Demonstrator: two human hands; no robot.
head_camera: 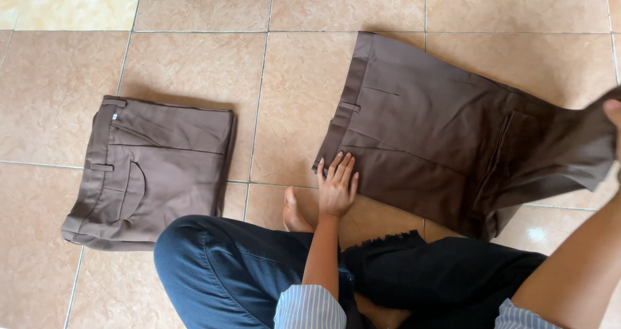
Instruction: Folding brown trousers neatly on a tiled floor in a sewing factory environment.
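Knees come first: person sits cross-legged on tiled floor in dark blue trousers, striped cuffs at both wrists, bare foot just beside left hand. That hand is open, fingers spread, palm flat on near waistband corner of brown trousers, pinning them to floor. Right hand is mostly out of frame at far right; thumb shows, pinching leg end of same trousers, lifted off floor w/ fabric bunched. Well apart, left of left hand: 2nd pair, folded brown trousers, lying flat as a neat square.
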